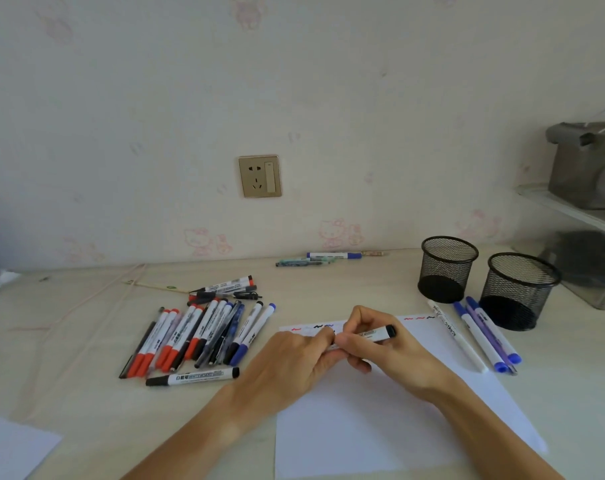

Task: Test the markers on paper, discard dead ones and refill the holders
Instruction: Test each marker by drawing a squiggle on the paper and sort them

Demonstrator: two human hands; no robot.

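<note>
The person works over a white sheet of paper (380, 410) on the desk (86, 393), both hands meeting on a black-capped whiteboard marker (373, 334): the right hand (384, 344) grips its barrel, while the left hand (294, 358) pinches the near end, though whether it is pulling a cap off or pushing one on cannot be told. Short red, black and blue test squiggles (417, 318) along the paper's far edge suggest that several markers are already tried. Four markers (481, 336) lie just beside the sheet on the right, near two black mesh holders (448, 268), which appear empty, so refilling looks not yet begun. A large pile of markers (197, 336) on the left seems untested, so most of the work is likely left.
</note>
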